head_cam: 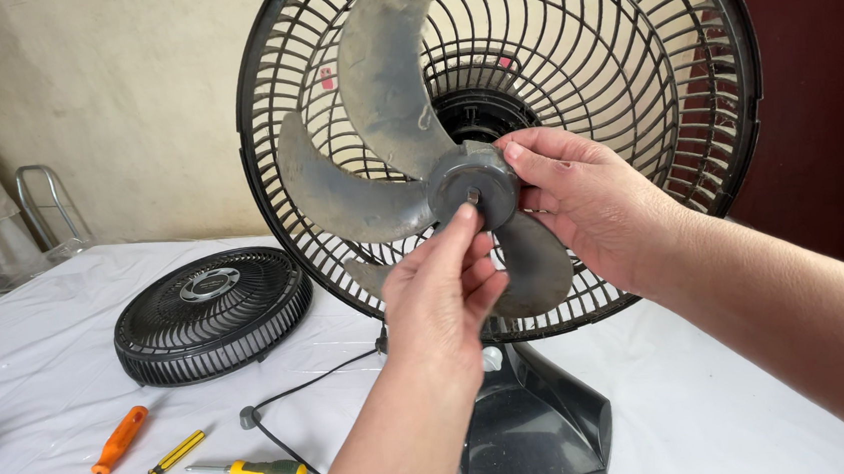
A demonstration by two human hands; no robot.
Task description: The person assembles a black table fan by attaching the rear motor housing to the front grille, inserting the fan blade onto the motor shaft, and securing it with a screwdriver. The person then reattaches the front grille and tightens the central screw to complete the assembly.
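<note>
**Two hands working at the hub of a dusty fan blade**

A table fan is standing on the white tabletop [717,414], with its dark base [537,428] at 6 o'clock of the view. The rear grille [630,70] is filling the upper middle, and the grey fan blade [380,80], covered with dust, is sitting in front of it on the motor shaft.

The right hand [590,199] is coming in from 3 o'clock. Its grip is closing around the blade hub [473,178]: the thumb is lying on the top edge and the fingers are wrapping behind the right side.

The left hand [442,301] is rising from 6 o'clock. Its fingertips are pinching together at the small metal shaft tip [473,196] in the centre of the hub; I cannot tell if they are really clamping it or only touching it.

At 9 o'clock of the fan, the removed front grille [212,314] is lying flat on the tabletop. At 7 o'clock, three screwdrivers are lying near each other: an orange-handled screwdriver [117,442], a yellow-and-black striped screwdriver [173,455], and a short yellow-and-black screwdriver [265,471]. The black power cord [303,387] is running between them and the base.
</note>
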